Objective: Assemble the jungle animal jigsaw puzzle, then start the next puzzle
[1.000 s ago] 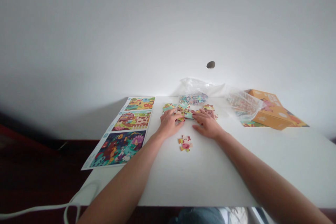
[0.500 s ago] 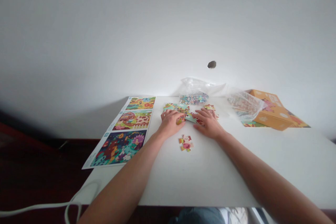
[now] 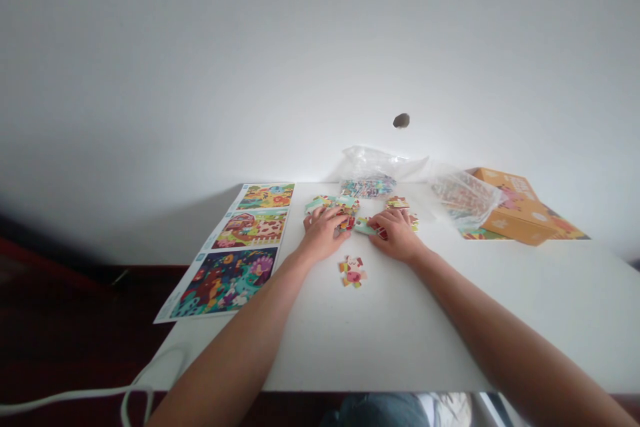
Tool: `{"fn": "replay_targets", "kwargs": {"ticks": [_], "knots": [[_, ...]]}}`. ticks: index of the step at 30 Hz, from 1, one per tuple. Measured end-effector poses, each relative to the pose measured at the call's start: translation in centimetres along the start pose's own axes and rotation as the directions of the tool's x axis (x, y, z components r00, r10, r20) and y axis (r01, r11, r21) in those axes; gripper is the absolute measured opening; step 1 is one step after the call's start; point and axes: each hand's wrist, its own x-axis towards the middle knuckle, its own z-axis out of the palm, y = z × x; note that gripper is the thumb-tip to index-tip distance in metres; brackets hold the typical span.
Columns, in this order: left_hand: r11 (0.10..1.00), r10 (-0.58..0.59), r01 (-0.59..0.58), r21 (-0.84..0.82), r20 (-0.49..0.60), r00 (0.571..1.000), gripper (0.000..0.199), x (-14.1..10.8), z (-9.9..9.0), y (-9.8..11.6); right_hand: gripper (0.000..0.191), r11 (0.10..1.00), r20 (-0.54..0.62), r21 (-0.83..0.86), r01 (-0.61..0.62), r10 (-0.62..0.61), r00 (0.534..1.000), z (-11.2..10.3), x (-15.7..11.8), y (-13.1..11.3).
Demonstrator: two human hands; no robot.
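Several colourful puzzle pieces (image 3: 350, 203) lie in a loose cluster on the white table (image 3: 380, 327). My left hand (image 3: 323, 233) rests over the cluster's left part, its fingers spread on the pieces. On the right, my right hand (image 3: 395, 233) has its fingers bent over a pale green and red piece (image 3: 365, 225), and its fingertips are partly hidden. Behind that hand sits a yellow and red piece (image 3: 397, 202). Nearer me, apart from both hands, lie joined-looking pieces with a cow's face (image 3: 353, 271).
A sheet with three printed pictures (image 3: 250, 229) lies at the left. Clear plastic bags of pieces (image 3: 369, 186) (image 3: 465, 199) stand along the wall. An orange box (image 3: 520, 213) rests on a coloured sheet (image 3: 575, 228) at the right. A white cable (image 3: 75, 392) hangs at the lower left.
My right hand's fingers have drawn in, and the pale green piece beside them has shifted slightly left. My left hand has moved a little, uncovering more of the pieces between the hands.
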Motion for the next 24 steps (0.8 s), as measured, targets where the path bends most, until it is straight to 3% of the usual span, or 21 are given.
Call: {"fn": "replay_targets", "kwargs": {"ticks": [7,12,18,24], "knots": [[1.000,-0.017,0.016,-0.023,-0.055,0.998,0.027,0.2,0.0,0.0,0.018,0.994,-0.071,0.106,-0.007,0.015,0.997,-0.3,0.2,0.4],[1.000,-0.016,0.016,-0.009,-0.069,0.998,0.031,0.2,-0.4,0.3,0.023,0.975,-0.115,0.214,-0.052,0.078,0.990,-0.6,0.2,0.6],[0.998,-0.063,0.060,-0.032,-0.100,0.993,0.020,0.1,-0.3,0.5,0.029,0.976,-0.059,0.219,0.006,0.008,0.998,-0.1,0.2,0.0],[0.996,-0.065,0.061,-0.063,-0.063,0.996,0.017,0.3,-0.4,0.6,0.025,0.959,-0.088,0.277,0.061,-0.038,0.995,-0.5,0.4,-1.0]]}}
